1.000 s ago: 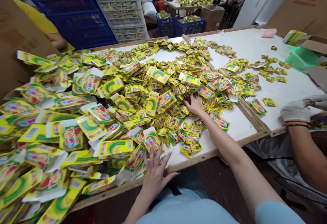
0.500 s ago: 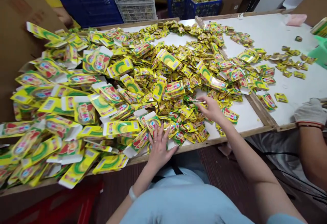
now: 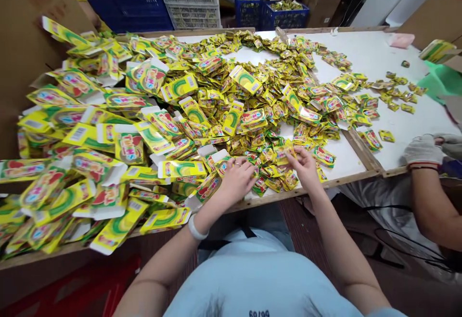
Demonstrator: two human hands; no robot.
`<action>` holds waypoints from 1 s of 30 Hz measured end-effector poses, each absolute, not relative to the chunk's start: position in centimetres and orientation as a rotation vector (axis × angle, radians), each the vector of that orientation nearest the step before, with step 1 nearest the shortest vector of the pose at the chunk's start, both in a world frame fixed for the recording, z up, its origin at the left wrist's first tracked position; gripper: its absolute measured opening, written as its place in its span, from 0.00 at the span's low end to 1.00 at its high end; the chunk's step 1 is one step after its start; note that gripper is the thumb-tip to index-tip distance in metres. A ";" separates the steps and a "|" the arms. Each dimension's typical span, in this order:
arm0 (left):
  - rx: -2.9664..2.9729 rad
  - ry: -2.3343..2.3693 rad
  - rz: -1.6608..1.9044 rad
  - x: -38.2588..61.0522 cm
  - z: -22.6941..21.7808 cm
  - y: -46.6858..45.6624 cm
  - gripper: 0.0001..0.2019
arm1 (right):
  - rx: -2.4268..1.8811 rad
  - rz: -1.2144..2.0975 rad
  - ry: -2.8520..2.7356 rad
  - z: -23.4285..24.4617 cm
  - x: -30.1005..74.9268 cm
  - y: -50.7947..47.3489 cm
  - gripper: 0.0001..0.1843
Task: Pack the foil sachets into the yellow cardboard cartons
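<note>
My right hand [image 3: 306,166] pinches a small yellow candy packet [image 3: 283,154] between thumb and fingers, just above the pile near the table's front edge. My left hand [image 3: 238,178] is low over the pile, its fingers curled in among the packets; whatever they grip is hidden. Beside its wrist lies a yellow-and-green carton [image 3: 209,187] with a white open flap. Small yellow packets [image 3: 265,85] are heaped across the middle, several larger cartons lying on top. To the left, many opened cartons [image 3: 129,148] are piled up.
Wooden strips [image 3: 364,153] edge and divide the white table [image 3: 361,47]. At right, a co-worker's gloved hand [image 3: 420,152] rests by the edge. Blue crates [image 3: 287,16] stand beyond the table, a cardboard box [image 3: 29,33] at left, a red stool [image 3: 83,283] below.
My right hand has drawn back toward me, lifting a yellow packet from the pile. My left hand has moved right and slightly up, its spread fingers now curled. The view has shifted slightly.
</note>
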State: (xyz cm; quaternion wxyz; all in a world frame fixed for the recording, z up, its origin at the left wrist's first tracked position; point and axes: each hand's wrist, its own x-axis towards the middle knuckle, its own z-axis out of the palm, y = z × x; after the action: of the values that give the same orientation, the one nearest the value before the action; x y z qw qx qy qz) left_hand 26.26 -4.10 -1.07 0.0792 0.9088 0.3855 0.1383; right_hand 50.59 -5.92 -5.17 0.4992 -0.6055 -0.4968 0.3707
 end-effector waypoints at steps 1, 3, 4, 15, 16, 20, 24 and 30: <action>2.746 1.106 0.287 26.8 -1.3 -3.6 0.11 | -1.430 1.028 -1.103 -5.7 50.2 -7.0 0.23; 2.787 1.075 0.083 27.9 -2.1 -2.9 0.20 | -1.379 1.239 -0.916 -6.9 49.6 -8.4 0.24; 2.805 1.088 0.021 28.3 -2.5 -2.7 0.23 | -1.370 1.282 -0.844 -7.5 49.5 -8.7 0.24; 2.806 1.072 0.132 29.3 -4.0 -2.2 0.12 | -1.234 1.139 -0.548 -8.4 51.7 -9.1 0.23; 2.762 1.065 0.207 29.3 -4.0 -2.0 0.09 | -1.199 1.154 -0.520 -8.1 51.4 -9.7 0.22; 2.439 1.071 0.514 29.3 -2.7 -1.5 0.07 | -1.059 1.233 -0.414 -7.5 49.7 -11.6 0.19; 2.027 1.058 0.695 30.3 -1.3 -2.9 0.12 | -0.966 1.348 -0.359 -7.1 46.6 -11.5 0.14; 1.808 1.015 0.782 31.6 -2.0 -5.4 0.13 | -1.079 1.083 -0.362 -5.9 43.9 -10.8 0.17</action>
State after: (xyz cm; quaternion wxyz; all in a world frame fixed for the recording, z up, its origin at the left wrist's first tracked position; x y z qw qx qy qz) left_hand 31.60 -5.41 -1.96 0.4462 0.7301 0.4099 0.3159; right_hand 43.86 -10.77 -5.91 0.7070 -0.4856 -0.1630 0.4876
